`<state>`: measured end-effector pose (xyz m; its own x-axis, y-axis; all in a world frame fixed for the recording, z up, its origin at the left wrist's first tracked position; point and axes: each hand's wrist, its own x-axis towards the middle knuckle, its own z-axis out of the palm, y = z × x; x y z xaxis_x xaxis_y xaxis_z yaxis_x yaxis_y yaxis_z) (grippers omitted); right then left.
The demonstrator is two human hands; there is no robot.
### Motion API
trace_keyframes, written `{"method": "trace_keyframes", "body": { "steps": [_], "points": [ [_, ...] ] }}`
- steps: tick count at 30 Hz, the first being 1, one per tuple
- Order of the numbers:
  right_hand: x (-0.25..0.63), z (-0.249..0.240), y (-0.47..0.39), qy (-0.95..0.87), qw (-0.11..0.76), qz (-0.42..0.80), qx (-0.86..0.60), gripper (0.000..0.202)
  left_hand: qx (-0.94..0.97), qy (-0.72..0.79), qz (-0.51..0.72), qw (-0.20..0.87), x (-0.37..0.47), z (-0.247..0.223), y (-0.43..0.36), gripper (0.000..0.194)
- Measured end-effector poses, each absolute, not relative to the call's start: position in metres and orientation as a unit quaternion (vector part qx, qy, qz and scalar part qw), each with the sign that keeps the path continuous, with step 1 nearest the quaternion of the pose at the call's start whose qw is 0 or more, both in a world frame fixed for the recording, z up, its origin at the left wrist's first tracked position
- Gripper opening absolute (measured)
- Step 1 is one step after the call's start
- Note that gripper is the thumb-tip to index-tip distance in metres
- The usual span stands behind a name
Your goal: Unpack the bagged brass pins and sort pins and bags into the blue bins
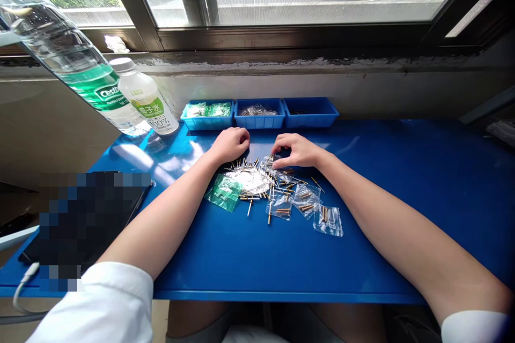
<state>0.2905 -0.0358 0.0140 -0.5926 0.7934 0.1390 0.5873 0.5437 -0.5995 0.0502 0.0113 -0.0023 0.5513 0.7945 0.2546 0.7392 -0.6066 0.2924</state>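
My left hand (231,146) rests on the blue table with its fingers curled in; whatever they may hold is hidden. Across from it, my right hand (296,151) bends thumb and fingers around a small clear plastic bag (270,161) at the edge of a pile. That pile is made of loose blind rivets (250,206), gold and silver, around a bright, glaring patch of plastic (251,179). A green plastic bag (225,193) lies flat at its left. Clear bags with gold pieces inside, one of them a small bag (328,221), lie at the near right.
Three blue bins line the wall: a left bin (207,124) with green packets, a middle bin (259,121) with clear bags, a right bin (309,120) with some dark bits. A white bottle (148,99), a large water bottle (80,59) and a dark tablet-like device (108,209) stand or lie left.
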Motion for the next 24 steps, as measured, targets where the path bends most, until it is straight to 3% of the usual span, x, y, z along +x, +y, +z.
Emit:
{"method": "trace_keyframes", "body": {
  "steps": [7,17,24],
  "points": [
    [0.291,0.013,-0.036,-0.831,0.223,0.316,-0.399,0.018,0.878,0.433,0.188,0.074,0.05,-0.004,0.012,0.02],
    [0.291,0.006,-0.032,-0.734,0.341,0.378,-0.449,0.017,0.876,0.438,0.186,0.084,0.051,-0.001,0.011,0.02],
    [0.289,0.0,-0.03,-0.666,0.43,0.403,-0.458,0.024,0.824,0.415,0.306,0.234,0.047,0.003,0.006,0.02]
  ]
}}
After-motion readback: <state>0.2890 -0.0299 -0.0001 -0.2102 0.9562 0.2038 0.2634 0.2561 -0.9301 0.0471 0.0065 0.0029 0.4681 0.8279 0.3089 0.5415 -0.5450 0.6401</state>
